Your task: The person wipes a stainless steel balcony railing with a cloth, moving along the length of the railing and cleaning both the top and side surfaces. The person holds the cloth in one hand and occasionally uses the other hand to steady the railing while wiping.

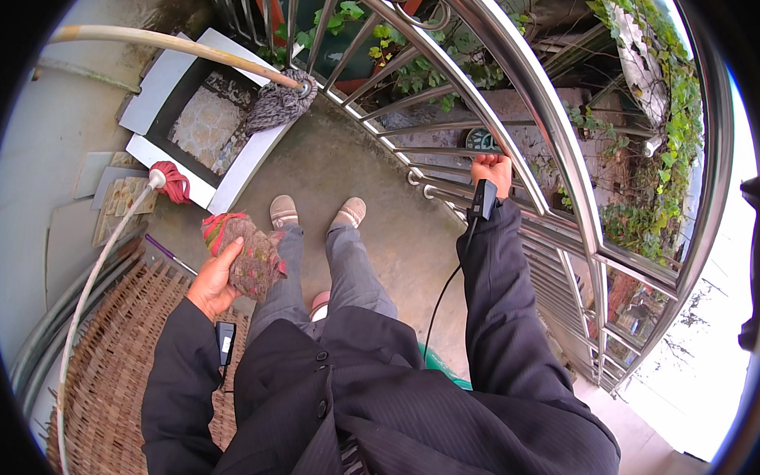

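A folded patterned cloth [248, 261] in brown, red and green is held in my left hand [220, 279], thumb on top, in front of my left leg. My right hand [492, 172] is closed around a thin bar [442, 151] of the stainless steel railing [551, 111], just under one of its rails. The fingers on the far side of that bar are partly hidden. Both wrists carry small black devices; a cable [443, 302] runs down from the right one.
A white-edged square stand [165, 92] occupies the corner, with a grey mop head [281, 105] and a red mop head [171, 183] against it. Woven bamboo matting [118, 360] and pipes [69, 314] lie at left. Green vines [665, 166] grow beyond the railing.
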